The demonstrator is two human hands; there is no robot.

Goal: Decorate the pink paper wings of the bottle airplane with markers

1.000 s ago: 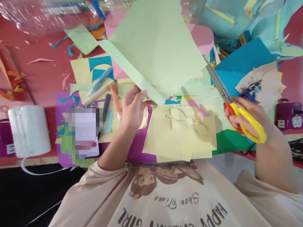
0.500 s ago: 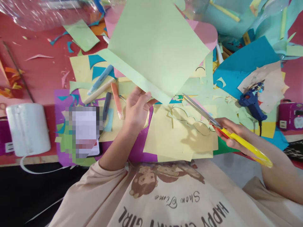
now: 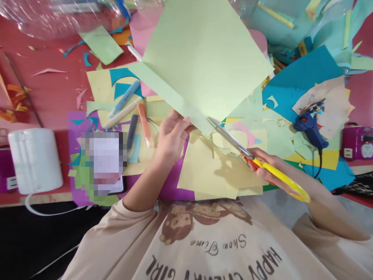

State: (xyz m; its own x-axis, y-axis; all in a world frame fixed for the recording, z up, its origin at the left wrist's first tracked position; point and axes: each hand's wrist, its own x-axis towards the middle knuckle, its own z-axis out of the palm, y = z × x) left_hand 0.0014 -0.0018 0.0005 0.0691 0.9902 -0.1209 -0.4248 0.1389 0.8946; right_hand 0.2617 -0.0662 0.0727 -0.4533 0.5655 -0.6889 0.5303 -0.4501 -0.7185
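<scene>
A large sheet of light green paper is held up over the table, with a narrow strip along its lower left edge. My left hand pinches this strip near its lower end, thumb on top. In my right hand are scissors with yellow and red handles. Their blades point up and left, the tips at the sheet's lower corner beside the strip. Whether the blades are parted there I cannot tell. Beneath lies a pale yellow sheet with a drawn curved outline, partly covered by shadow.
Several marker pens lie left of my left hand, above a phone. A white box-shaped device stands at the far left. To the right are a blue glue gun and blue paper. Clear plastic lies at the back.
The scissors and my right hand have moved left and slightly up, bringing the blade tips to the green paper's lower corner. The sheet has shifted a little right and its strip tilts more.
</scene>
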